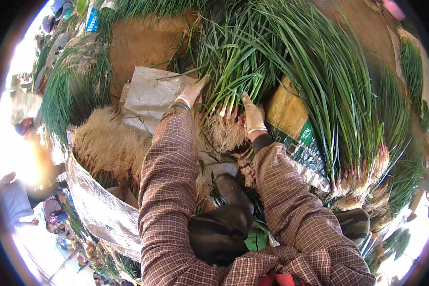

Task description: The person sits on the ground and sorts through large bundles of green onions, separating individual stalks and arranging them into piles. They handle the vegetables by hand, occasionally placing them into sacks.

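Observation:
Before me lies a bunch of green onions, its pinkish bulbs and pale roots toward me and its long leaves pointing away. My left hand, in a thin pale glove, touches the left edge of the bunch; its fingers are partly hidden among the leaves. At the right of the bulbs is my right hand, also gloved, with the thumb pointing up along the leaves and the fingers hidden under the bunch. A larger heap of green onions spreads out to the right, roots toward me.
A white plastic sheet lies left of the bunch. Further left, a silvery sack holds onions with bushy roots. A yellow and green printed sack lies at the right. More onion piles surround me; people are at the far left.

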Demonstrator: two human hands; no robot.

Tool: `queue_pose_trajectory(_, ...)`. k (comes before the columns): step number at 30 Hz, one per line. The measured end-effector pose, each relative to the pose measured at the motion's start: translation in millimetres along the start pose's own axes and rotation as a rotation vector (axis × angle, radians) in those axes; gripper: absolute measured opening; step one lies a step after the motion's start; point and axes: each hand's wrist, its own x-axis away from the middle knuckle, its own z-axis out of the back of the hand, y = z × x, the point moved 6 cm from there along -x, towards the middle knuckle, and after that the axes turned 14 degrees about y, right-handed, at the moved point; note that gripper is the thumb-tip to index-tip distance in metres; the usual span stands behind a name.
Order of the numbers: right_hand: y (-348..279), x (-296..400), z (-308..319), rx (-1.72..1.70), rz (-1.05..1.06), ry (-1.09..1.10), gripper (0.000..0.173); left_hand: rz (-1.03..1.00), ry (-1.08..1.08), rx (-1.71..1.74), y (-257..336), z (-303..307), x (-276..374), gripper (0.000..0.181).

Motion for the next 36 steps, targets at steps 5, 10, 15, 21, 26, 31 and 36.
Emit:
queue_pose_trajectory(5,10.0,-10.0,-3.2,-0.024,-0.027,-0.315,0.071,0.248,-0.19,0.244,-22.9,-8.1,-11.9,0.068)
queue_pose_trajectory(10,15.0,-7.9,-10.2,-0.266,-0.115,-0.435,0.056,0.452,-0.414,0.672,-28.6,-17.1,10.0,0.043)
queue_pose_trajectory(15,16.0,7.8,20.3,-0.148,-0.024,-0.675,0.042,0.281,-0.4,0.631,-16.3,-24.2,66.5,0.039)
queue_pose_trajectory(21,31.2,75.2,-23.4,-0.004,0.037,-0.822,0.029,0.046,-1.322,0.656,-207.6,5.1,41.9,0.047)
queue_pose_trajectory(26,-7.0,134.2,69.9,-0.02,0.154,-0.788,0.042,0.491,-0.432,0.337,-165.8,2.5,139.6,0.047)
queue_pose_trajectory(31,-29.3,200.7,89.3,-0.104,0.193,-0.957,0.044,0.363,-0.375,0.361,-62.3,25.2,253.2,0.048)
queue_pose_trajectory(36,-82.0,232.8,157.6,-0.458,0.097,-1.083,0.058,0.242,-0.507,0.402,64.4,-11.9,327.6,0.048)
